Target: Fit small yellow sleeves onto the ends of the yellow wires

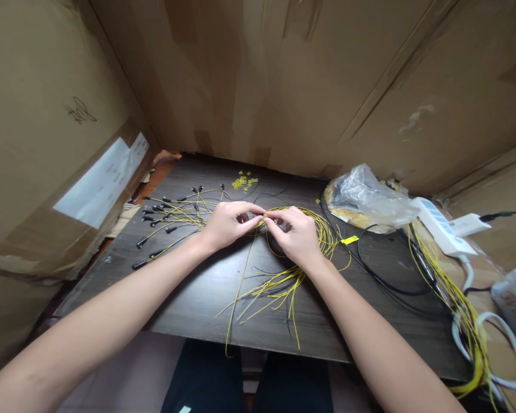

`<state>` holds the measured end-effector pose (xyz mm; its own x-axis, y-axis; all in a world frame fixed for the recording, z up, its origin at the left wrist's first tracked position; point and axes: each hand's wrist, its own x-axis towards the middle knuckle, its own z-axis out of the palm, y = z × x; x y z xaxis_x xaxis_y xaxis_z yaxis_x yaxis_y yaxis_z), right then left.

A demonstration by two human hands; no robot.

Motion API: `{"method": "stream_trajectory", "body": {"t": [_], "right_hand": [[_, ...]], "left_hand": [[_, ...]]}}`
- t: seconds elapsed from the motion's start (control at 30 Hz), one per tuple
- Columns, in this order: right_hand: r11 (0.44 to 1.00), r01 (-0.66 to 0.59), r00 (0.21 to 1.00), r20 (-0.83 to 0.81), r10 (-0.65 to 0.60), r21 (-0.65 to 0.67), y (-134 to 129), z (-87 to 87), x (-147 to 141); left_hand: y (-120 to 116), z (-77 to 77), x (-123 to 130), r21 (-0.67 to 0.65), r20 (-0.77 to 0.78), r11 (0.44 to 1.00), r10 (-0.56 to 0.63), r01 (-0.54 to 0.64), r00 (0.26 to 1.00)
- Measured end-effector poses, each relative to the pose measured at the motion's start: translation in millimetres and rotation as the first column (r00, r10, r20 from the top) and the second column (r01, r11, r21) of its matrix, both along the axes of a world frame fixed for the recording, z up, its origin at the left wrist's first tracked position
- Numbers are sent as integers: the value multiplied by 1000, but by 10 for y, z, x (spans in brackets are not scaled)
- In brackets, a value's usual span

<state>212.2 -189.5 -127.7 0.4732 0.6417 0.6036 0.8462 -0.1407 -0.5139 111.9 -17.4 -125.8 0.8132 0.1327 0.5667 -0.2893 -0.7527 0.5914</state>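
Note:
My left hand (pixel 231 222) and my right hand (pixel 296 234) meet over the middle of the dark table, thumbs and forefingers pinched. Between their fingertips is a small yellow piece (pixel 264 216), partly hidden, at a thin wire. Under and beside my right hand lies a looped bundle of yellow wires (pixel 324 232), its loose ends (pixel 279 281) fanned toward the front edge. Left of my left hand, yellow wires end in several black connectors (pixel 148 218). Small yellow pieces (pixel 242 182) lie in a pile behind the hands.
Cardboard walls (pixel 258 86) enclose the table (pixel 189 298) at the back and sides. To the right are a clear plastic bag (pixel 370 198), a white power strip (pixel 442 226), black cables (pixel 387 289) and more yellow wires (pixel 468 327) hanging near the edge.

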Motion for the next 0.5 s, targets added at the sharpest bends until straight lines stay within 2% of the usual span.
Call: {"method": "stream_trajectory", "body": {"t": [0.37,0.5], "right_hand": [[998,-54,998,36,54,19,5,-4,26],[998,-58,997,45,59,-14,0,-11,36]], "left_hand": [[26,-25,9,95,51,995,-35,30,998],[44,-40,15,106,67,993,-57,49,996]]}}
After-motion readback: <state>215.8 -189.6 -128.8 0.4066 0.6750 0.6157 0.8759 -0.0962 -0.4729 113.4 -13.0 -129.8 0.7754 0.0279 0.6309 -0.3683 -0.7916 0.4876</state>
